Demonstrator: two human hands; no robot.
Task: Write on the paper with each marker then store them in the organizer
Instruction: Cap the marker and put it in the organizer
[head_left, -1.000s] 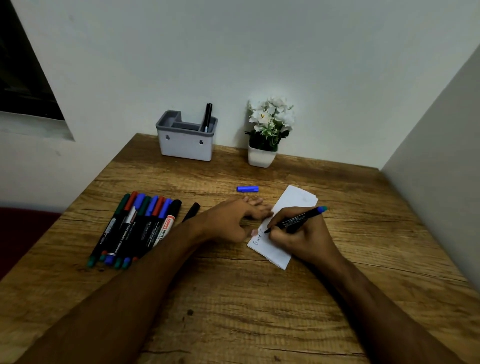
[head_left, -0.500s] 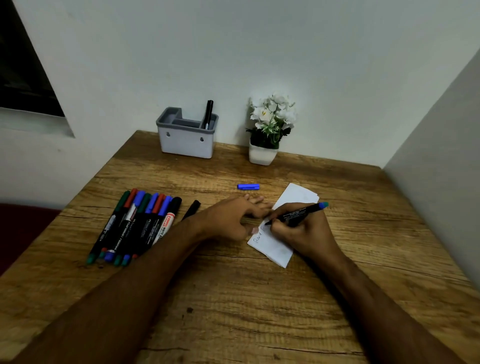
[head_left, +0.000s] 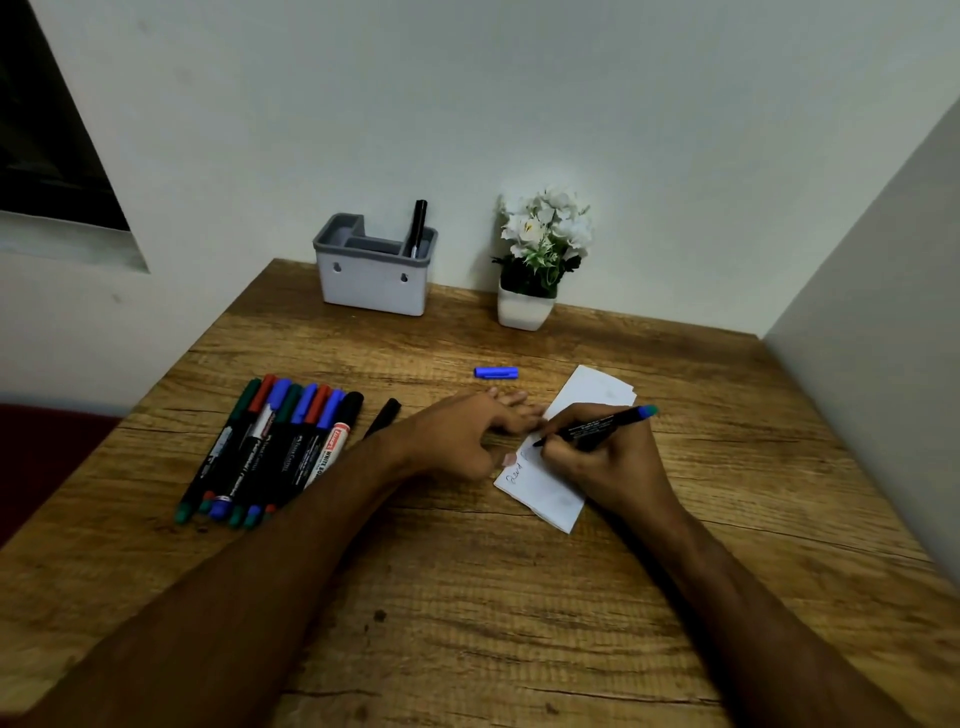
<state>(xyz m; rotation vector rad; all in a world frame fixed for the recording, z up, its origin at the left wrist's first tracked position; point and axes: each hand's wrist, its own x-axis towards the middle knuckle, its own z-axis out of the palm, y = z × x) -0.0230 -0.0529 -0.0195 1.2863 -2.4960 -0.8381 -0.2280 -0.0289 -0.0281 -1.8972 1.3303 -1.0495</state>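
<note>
On the wooden bench (head_left: 467, 597), the right hand (head_left: 605, 462) pinches a black marker (head_left: 597, 427) with a blue end, its tip down on the white paper (head_left: 550, 493), which lies at the bench's centre-right and carries some handwriting near its lower left edge. The left hand (head_left: 467, 434), at 9 o'clock from the paper, lies spread with fingertips on the sheet's edge. A loose blue cap (head_left: 496, 372) sits at 12 o'clock from the left hand. A row of capped markers (head_left: 275, 447) lies at 9 o'clock, well apart from the paper. The grey organizer (head_left: 374, 280), at 11 o'clock against the wall, holds one black marker upright in its right compartment. A potted white flower (head_left: 535, 260) stands at 12 o'clock.
</note>
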